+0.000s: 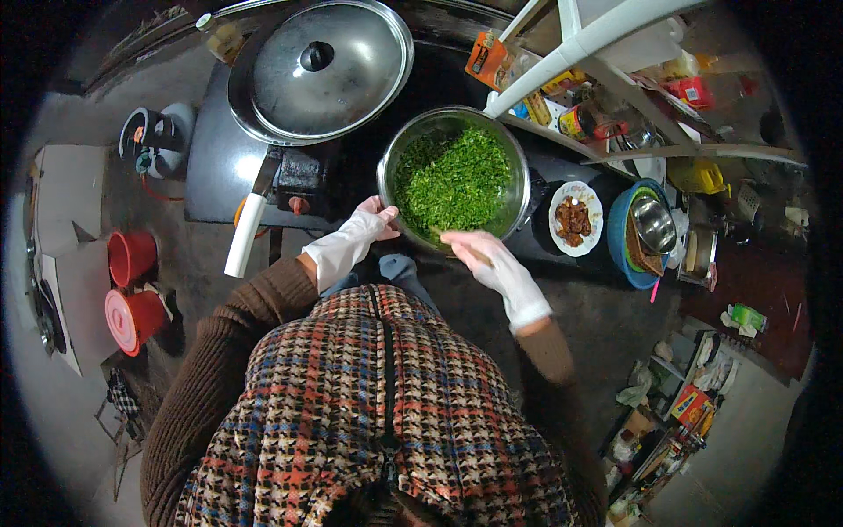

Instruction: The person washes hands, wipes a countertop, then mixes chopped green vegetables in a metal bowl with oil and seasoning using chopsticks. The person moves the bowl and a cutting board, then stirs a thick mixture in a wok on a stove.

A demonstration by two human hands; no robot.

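Observation:
A round metal pot point(520, 155) stands before me, holding finely chopped greens point(454, 178). My left hand point(369, 227), in a white glove, grips the pot's rim at its lower left. My right hand point(487, 260), gloved too, is at the near rim with its fingers around a thin wooden utensil point(438, 230), perhaps chopsticks; the utensil's tip reaches the greens. Right of the pot is a white plate point(556, 240) of brown food pieces point(574, 221). A large lidded wok point(323, 66) with a white handle point(245, 236) sits at the upper left.
Blue and green basins point(619, 253) with a metal bowl point(654, 225) stand at the right. A white rack point(560, 56) holding packets and jars rises behind the plate. Red buckets point(132, 259) stand on the floor at the left. A glass jar point(222, 41) is beyond the wok.

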